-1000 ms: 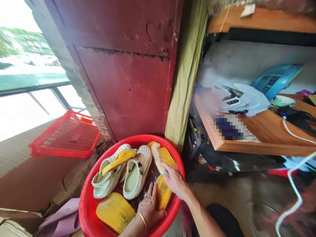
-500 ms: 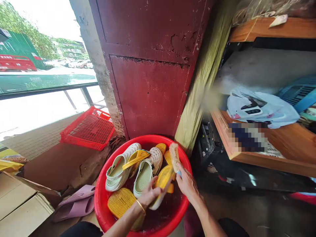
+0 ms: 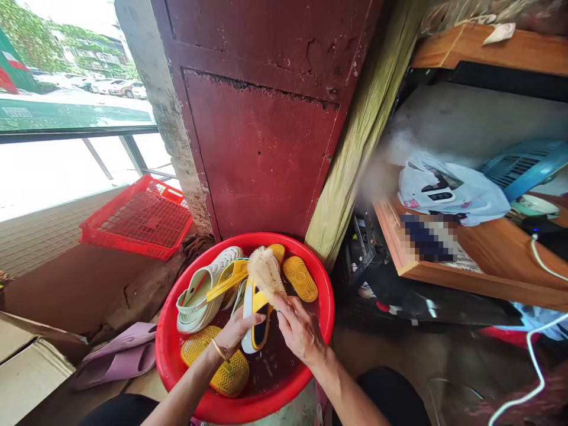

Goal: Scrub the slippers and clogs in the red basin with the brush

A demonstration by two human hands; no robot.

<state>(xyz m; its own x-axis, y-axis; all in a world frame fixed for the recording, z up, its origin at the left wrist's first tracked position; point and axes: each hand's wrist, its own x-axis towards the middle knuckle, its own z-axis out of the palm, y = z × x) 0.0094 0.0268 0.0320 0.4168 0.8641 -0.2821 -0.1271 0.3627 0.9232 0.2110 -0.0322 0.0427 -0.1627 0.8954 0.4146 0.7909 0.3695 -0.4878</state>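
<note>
My left hand [image 3: 235,334] grips a yellow slipper with a white side [image 3: 248,319], thumb over its edge, above the water. My right hand [image 3: 304,332] is closed around a scrub brush [image 3: 264,267] with pale bristles; the brush lies over the slipper's strap, and its handle is hidden by my fingers. Both hands are over a red basin [image 3: 329,290] of dark water. In it sit a pale clog [image 3: 202,296], a yellow slipper [image 3: 231,279] leaning on that clog, a sole-up yellow slipper [image 3: 219,361] and another yellow slipper [image 3: 300,278] on the right.
Purple slippers [image 3: 119,358] lie left of the basin near cardboard [image 3: 35,367]. A red plastic crate [image 3: 137,219] stands behind them. A dark red door [image 3: 261,148] rises behind the basin. To the right, a wooden tray [image 3: 483,284] holds a plastic bag [image 3: 452,192] and a blue fan [image 3: 526,168].
The brush has moved left, from beside the slipper onto it. My left hand has turned the slipper from sole-up to strap side. The camera view has shifted slightly right and down.
</note>
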